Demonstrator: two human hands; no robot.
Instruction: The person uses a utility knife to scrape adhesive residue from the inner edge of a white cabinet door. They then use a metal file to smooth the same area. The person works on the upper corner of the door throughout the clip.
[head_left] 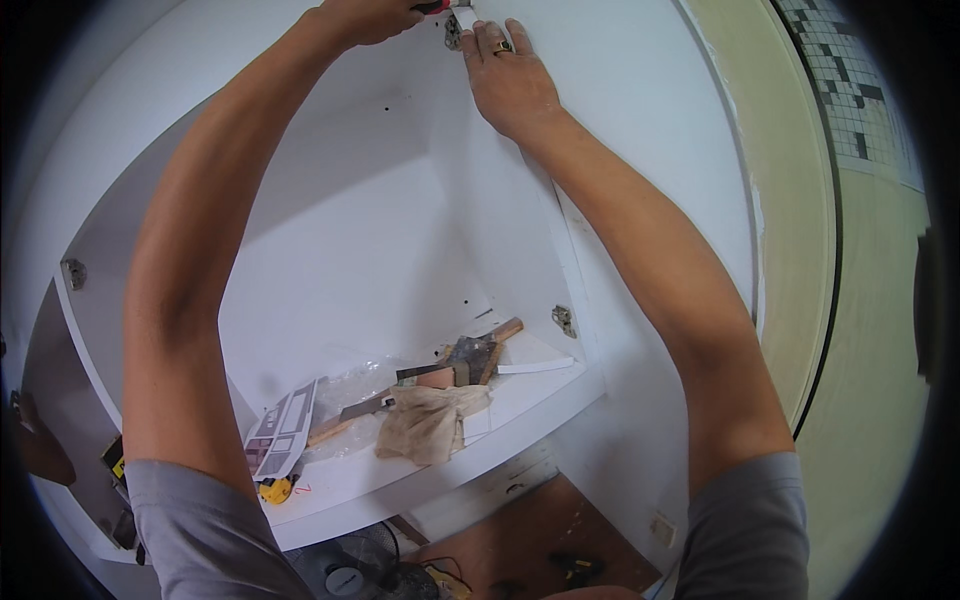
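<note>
At the top edge of the view my left hand [372, 16] is closed round a tool with a red and black handle [434, 6]; its working end is too small to make out. My right hand [512, 85], a ring on one finger, lies with its fingers stretched out along the upper right frame of a white cabinet [340, 260]. Just left of those fingertips sits a metal hinge [453, 34], with a small white piece [466, 18] above it. Both arms reach up across the cabinet's open front.
On the cabinet's bottom shelf lie a beige cloth [425, 425], a printed sheet [283, 430], clear plastic, scrapers [470, 355] and a yellow tape measure [276, 490]. More hinges [564, 320] [74, 274] stick out at the frame. Below are a fan [345, 575] and a brown board [540, 540].
</note>
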